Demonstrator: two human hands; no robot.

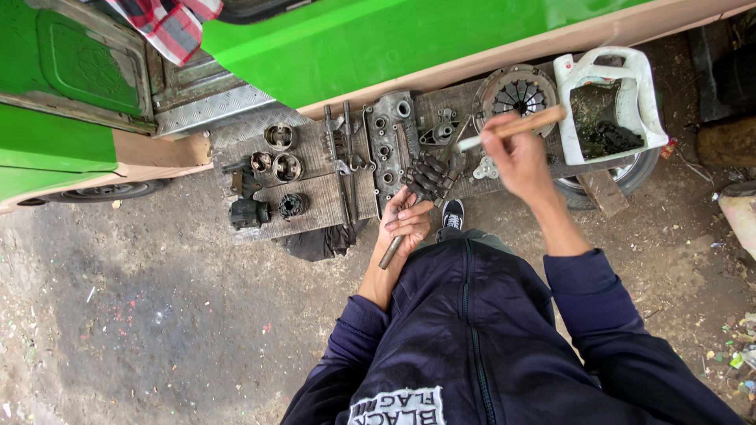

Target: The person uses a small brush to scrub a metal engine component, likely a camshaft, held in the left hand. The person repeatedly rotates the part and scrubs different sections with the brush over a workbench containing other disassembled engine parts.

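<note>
- Left hand (405, 223), centre of frame: fingers curled tight round a dark greasy shaft with a splined, geared head (425, 182); the head sticks up past the fingers, the plain shaft end juts out below the palm toward the lower left
- Right hand (516, 153), right of centre and slightly blurred: closed round a wooden-handled brush (516, 126), handle pointing up-right, pale end pointing left toward the geared head; the brush end sits just above and right of the part, contact cannot be told
- Both forearms come out of dark navy sleeves pushed up; zipped navy jacket (472, 338) fills the lower centre
- One black sneaker (452, 214) shows just right of the left hand
- Parts laid out on grey wooden boards (315, 201) across the middle of frame: long aluminium engine cover (387, 142) directly above the left hand, spanners (343, 161) left of it, round cup-shaped metal pieces (279, 153) further left
- Clutch pressure plate (516, 90) upper right of the hands
- Cut-open white plastic jug (642, 98) with dark oily contents, far right of the boards, resting on a tyre (642, 169)
- Green vehicle body (378, 39) across the top of frame; red checked cloth (169, 24) upper left
- Bare dirt ground (157, 315) lower left
</note>
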